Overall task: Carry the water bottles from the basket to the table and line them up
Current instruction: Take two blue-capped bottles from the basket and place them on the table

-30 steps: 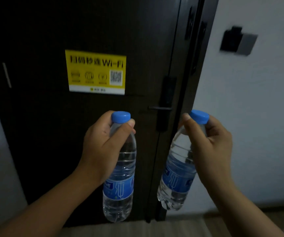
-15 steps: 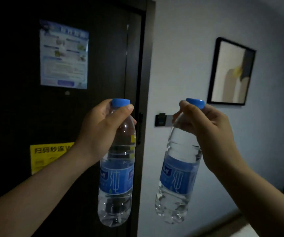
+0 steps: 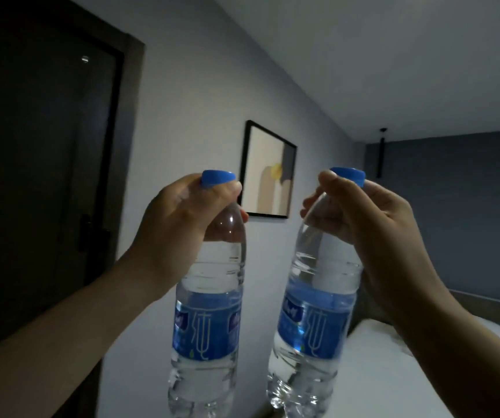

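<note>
Both arms reach forward and up in a dim room. The left hand (image 3: 179,224) wraps its grip around the neck of the left bottle (image 3: 208,315), just under its blue cap, and the bottle hangs upright. The right hand (image 3: 372,233) grips the right bottle (image 3: 313,321) the same way; it tilts slightly, base leftward. The bottles hang near each other, apart, before a wall with a picture (image 3: 268,170), door (image 3: 41,164) at left.

white bed (image 3: 393,372), lower right
</note>
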